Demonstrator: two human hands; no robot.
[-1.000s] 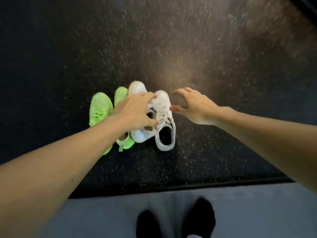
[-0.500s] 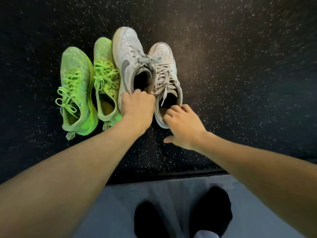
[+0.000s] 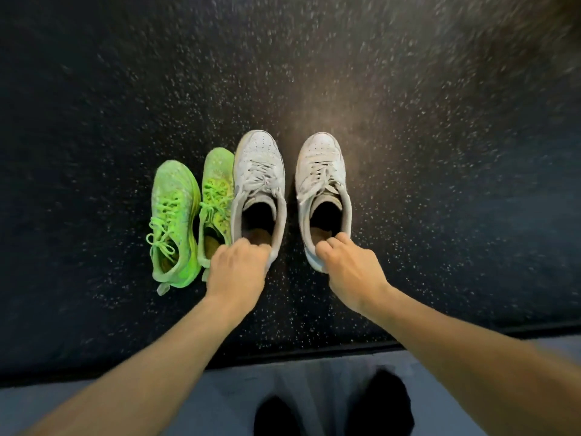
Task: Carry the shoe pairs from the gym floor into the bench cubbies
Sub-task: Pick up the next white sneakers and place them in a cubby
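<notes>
Floor [image 3: 408, 152]: dark rubber, matt, rough, with pale specks. White shoes [image 3: 259, 171]: smooth leather look, dull, scuffed, flat cloth laces. Green shoes [image 3: 174, 196]: soft knit cloth, matt, bright cloth laces. Near strip [image 3: 125, 401]: grey, smooth, matt.

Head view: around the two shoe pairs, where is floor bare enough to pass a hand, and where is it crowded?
Bare speckled floor lies right of the right white shoe, beyond all the toes, and in the strip between the white shoes. Crowded: the left white shoe sits tight against the green pair. The left hand and right hand grip the white heels.
</notes>
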